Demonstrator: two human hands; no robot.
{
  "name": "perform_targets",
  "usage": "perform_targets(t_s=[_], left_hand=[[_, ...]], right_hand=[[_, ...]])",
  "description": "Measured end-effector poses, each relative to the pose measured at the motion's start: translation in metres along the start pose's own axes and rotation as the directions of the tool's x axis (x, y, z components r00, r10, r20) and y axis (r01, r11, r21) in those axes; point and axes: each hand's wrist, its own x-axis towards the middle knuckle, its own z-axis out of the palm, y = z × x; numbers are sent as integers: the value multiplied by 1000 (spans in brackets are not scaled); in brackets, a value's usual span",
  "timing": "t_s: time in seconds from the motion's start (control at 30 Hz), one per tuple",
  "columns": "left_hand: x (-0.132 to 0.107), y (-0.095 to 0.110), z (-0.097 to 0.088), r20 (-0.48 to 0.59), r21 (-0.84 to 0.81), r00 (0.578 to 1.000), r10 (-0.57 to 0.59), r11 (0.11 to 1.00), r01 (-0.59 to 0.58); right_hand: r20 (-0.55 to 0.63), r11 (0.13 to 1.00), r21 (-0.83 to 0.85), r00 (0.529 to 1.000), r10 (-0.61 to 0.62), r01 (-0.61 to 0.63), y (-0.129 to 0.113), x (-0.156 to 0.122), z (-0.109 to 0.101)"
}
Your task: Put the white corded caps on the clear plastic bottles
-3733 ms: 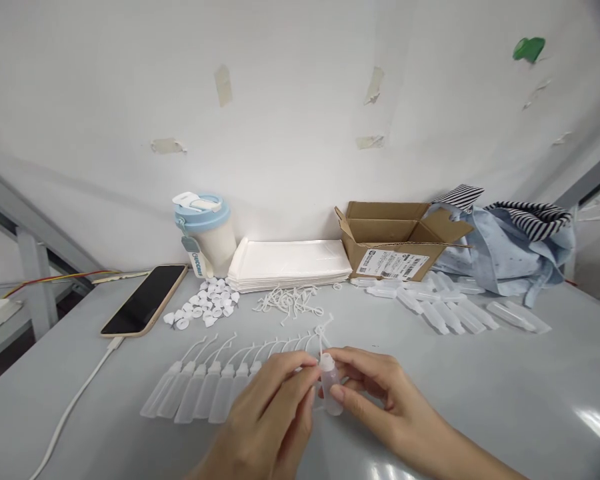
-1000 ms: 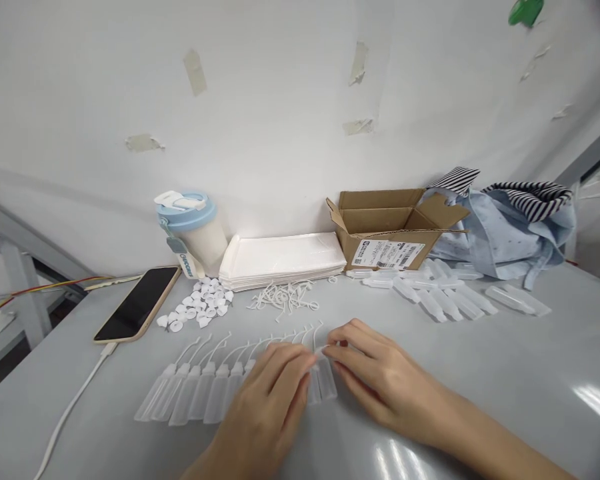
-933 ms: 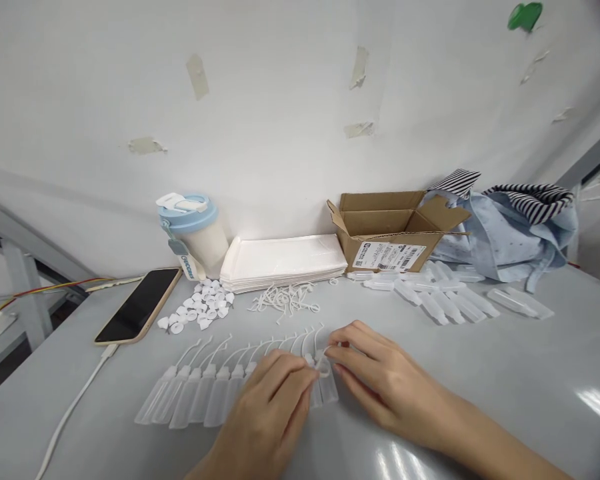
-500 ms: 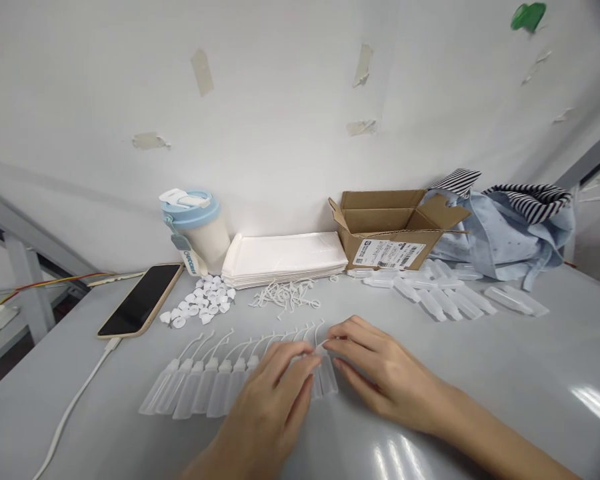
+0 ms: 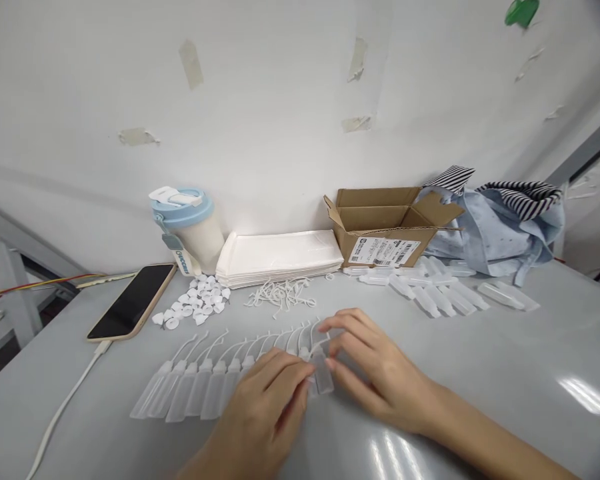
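A row of small translucent plastic bottles (image 5: 213, 393) lies on the grey table, each with a thin white strap (image 5: 237, 350) curving away from its neck. My left hand (image 5: 270, 400) covers part of the row near its right end. Its thumb and forefinger are pinched together at a bottle there, and the grip is partly hidden. The last bottle (image 5: 323, 373) lies just right of those fingertips. Beside its neck and strap, my right hand (image 5: 370, 367) has its fingers apart and curved, with nothing visibly held.
Behind the row lie white caps (image 5: 200, 303) and loose white straps (image 5: 283, 293). A stack of white envelopes (image 5: 280, 253), an open cardboard box (image 5: 380, 243), a cup (image 5: 195, 227) and a blue cloth bag (image 5: 495, 233) stand by the wall. More bottles (image 5: 440, 293) lie right; a phone (image 5: 133, 303) charges left.
My right fingers have spread and come away from the strap by the last bottle. My left fingertips have moved slightly down and left. The whole view has shifted a little.
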Motion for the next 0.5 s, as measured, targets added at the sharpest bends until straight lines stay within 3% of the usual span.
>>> perform_targets(t_s=[0.17,0.23,0.3,0.37,0.5], left_hand=[[4,4,-6,-68,12,998,-15,1000,16],[5,6,-9,-84,18,996,-23,1000,25],[6,7,-10,-97,16,995,-25,1000,26],[5,9,-12,-98,10,995,-25,1000,26],[1,8,-13,-89,21,994,-64,998,66]], right_hand=[[-194,934,-317,975,103,-162,23,2,-5],[-208,832,-494,963,169,-253,40,1,-8],[-206,702,-609,928,310,-370,57,-1,-11],[-183,621,-651,884,430,-437,70,-3,-14],[-104,608,-634,832,544,-477,81,-3,-20]])
